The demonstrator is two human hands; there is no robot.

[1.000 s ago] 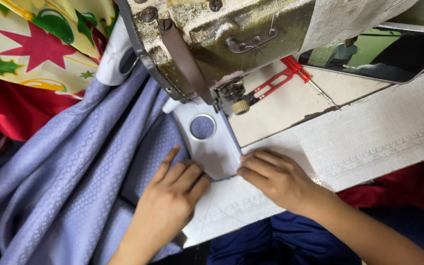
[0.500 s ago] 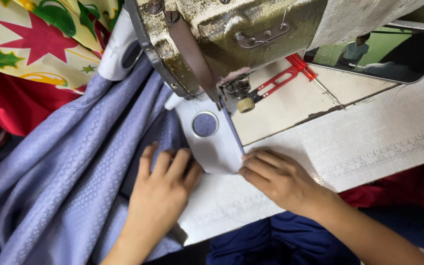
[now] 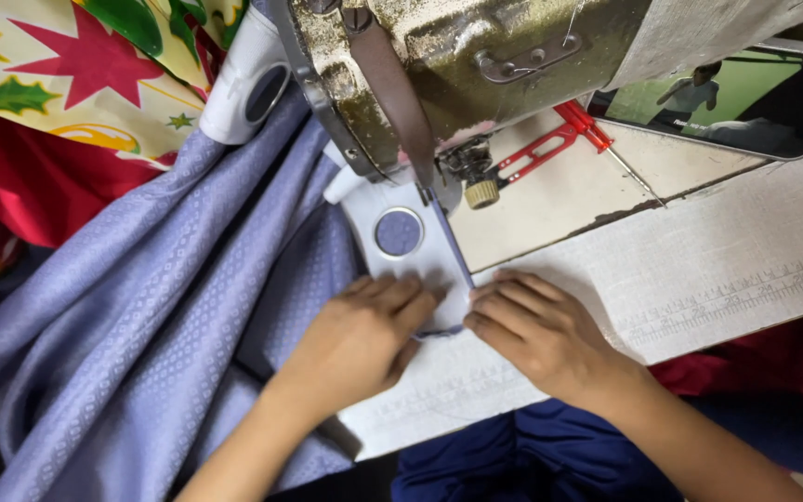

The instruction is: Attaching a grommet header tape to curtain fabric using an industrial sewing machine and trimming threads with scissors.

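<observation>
Lilac patterned cloth (image 3: 141, 335) lies under my left hand (image 3: 360, 339), which presses on it flat and open, fingers pointing to 1 o'clock toward the needle of the sewing machine (image 3: 439, 65). At 3 o'clock from it my right hand (image 3: 536, 330) rests open on the bench (image 3: 699, 251), fingertips at the folded edge. I judge both hands must keep the edge straight, well away from the needle.

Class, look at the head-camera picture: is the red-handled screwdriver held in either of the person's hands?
No. The red-handled screwdriver lies on the machine bed, apart from both hands, while the left hand and right hand press flat near the lavender fabric.
</observation>
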